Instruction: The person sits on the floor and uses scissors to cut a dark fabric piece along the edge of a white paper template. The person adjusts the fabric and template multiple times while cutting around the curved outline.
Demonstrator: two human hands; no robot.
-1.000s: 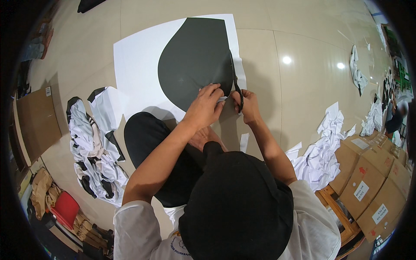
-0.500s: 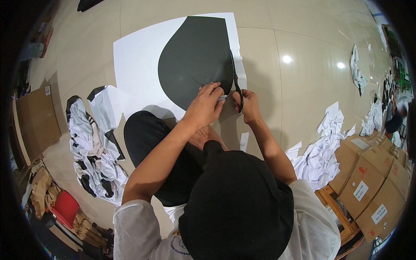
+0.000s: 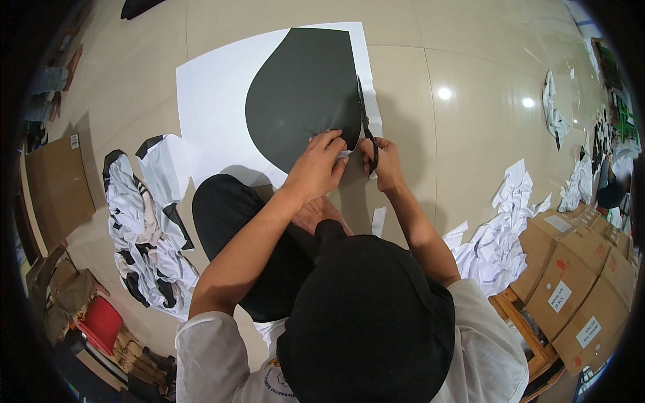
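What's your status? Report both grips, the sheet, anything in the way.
Right grip on scissors, at the right side of the sheet. Left grip on sheet's lower part. White scraps off right, apart from scissors; no obstruction seen.

The sheet (image 3: 211, 114) lies on the floor (image 3: 470, 141) at the upper centre of the frame, with the panel (image 3: 299, 94) on its right half. The left hand (image 3: 321, 160) rests on the panel's lower right part; the scissors (image 3: 365, 121), in the right hand (image 3: 384, 164), lie along its right edge. Pieces (image 3: 127, 191) lie left of centre, a carton (image 3: 60, 188) farther left. Scraps (image 3: 494, 238) lie right of centre, beside boxes (image 3: 564, 285) at lower right.
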